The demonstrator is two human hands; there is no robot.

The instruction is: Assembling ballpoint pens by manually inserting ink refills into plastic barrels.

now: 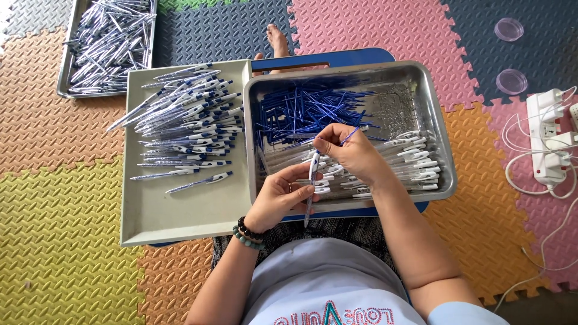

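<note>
My left hand (282,195) grips a white-and-blue pen barrel (312,180), held upright over the front rim of a steel tray (445,162). My right hand (352,151) pinches a thin blue ink refill (348,136) just above the barrel's top end. The steel tray holds a heap of blue refills (301,111) at its back left and several white pen barrels (415,159) at the right and front. Beaded bracelets sit on my left wrist.
A beige tray (180,210) on the left carries a pile of finished pens (189,114). Another steel tray of pens (108,42) lies at the far left on the foam floor mats. Two clear lids (510,54) and a power strip (545,135) with cables are at the right.
</note>
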